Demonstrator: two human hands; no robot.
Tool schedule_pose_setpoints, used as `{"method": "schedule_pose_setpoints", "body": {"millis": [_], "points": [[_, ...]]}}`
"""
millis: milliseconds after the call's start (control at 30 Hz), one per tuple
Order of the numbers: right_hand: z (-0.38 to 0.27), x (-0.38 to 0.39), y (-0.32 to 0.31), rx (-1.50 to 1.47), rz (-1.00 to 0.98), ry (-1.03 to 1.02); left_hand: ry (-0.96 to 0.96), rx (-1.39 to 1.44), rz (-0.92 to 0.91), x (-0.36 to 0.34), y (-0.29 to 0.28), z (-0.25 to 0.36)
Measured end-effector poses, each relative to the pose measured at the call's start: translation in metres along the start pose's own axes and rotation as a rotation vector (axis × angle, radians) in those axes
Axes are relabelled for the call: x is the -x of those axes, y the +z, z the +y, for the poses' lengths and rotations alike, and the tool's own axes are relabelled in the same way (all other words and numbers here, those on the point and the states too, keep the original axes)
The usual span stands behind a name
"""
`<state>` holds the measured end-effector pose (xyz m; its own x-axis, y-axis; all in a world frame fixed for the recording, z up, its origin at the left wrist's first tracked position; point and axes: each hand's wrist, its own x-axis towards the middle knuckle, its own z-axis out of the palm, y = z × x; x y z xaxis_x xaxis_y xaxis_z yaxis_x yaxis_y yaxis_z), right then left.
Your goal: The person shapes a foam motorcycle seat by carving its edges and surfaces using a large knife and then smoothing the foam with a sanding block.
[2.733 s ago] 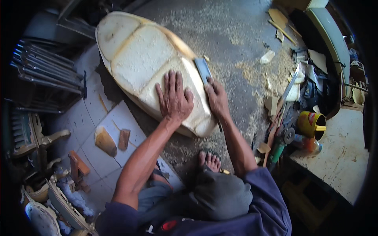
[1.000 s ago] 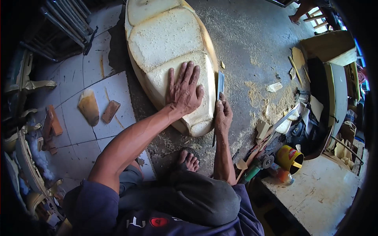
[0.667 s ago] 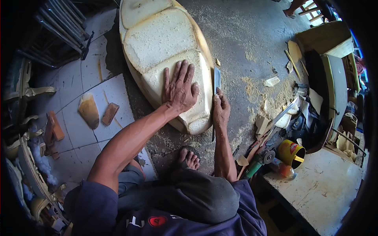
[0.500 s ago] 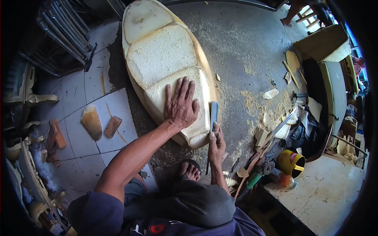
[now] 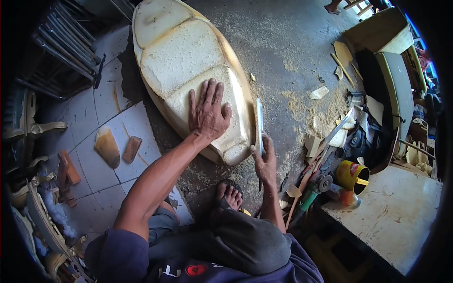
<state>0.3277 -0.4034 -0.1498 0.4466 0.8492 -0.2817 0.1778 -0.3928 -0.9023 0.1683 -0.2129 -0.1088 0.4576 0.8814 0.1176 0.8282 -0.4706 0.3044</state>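
A long, boat-shaped cream foam block (image 5: 181,59), in padded-looking sections and dusted with crumbs, lies in front of me, its narrow end toward my feet. My left hand (image 5: 209,111) rests flat on its nearer section, fingers slightly spread. Beside the block's near right edge, my right hand (image 5: 265,162) is closed round a long, thin, straight metal blade (image 5: 260,118). The blade points away from me along the foam's side, and a dark strip of it shows below the hand. Whether its edge touches the foam I cannot tell.
Foam crumbs and scraps (image 5: 319,93) litter the grey floor to the right. Near my right arm are an angle grinder (image 5: 311,193), a yellow can (image 5: 348,174) and a worn tabletop (image 5: 391,207). A brick-like block (image 5: 132,149) and a foam offcut (image 5: 107,147) lie on the left tiles.
My right hand has shifted slightly away from me and to the right with the blade, which is now seen more edge-on. The left hand stays flat on the foam; the whole view has shifted a little.
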Motion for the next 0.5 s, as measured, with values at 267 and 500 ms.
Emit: {"method": "schedule_pose_setpoints", "body": {"millis": [267, 500], "points": [[-0.002, 0.077, 0.008, 0.333, -0.193, -0.129, -0.034, -0.003, -0.023, 0.0, 0.0, -0.001], [-0.004, 0.051, 0.017, 0.383, -0.126, -0.001, -0.036, 0.002, 0.015, 0.001, 0.001, -0.012]]}}
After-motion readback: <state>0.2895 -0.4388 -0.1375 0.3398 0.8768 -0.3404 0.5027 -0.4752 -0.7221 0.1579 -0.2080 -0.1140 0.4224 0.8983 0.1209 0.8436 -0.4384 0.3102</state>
